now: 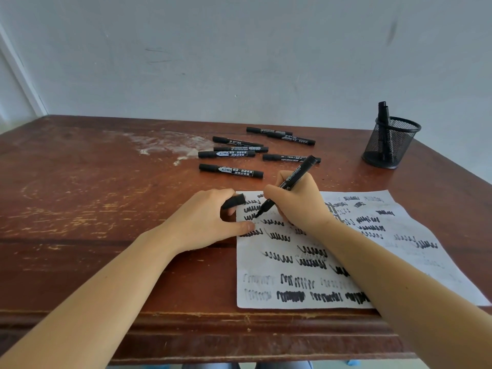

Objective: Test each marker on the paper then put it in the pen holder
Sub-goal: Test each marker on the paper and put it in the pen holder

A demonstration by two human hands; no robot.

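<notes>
1. Right hand is gripping the uncapped marker, tip touching the paper among black squiggles
2. Left hand is pinching the cap, thumb resting on the paper's edge
3. Spare markers are lying at 12 o'clock on the tabletop; the pen holder is standing at 2 o'clock

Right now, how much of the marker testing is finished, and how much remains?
Done: two stored markers, it seems, stand in the mesh pen holder, and the paper is full of black scribbles.
In hand: the right hand presses the tip of an uncapped marker on the paper, while the left hand holds its cap.
Left: seven capped markers lie on the table.
</notes>
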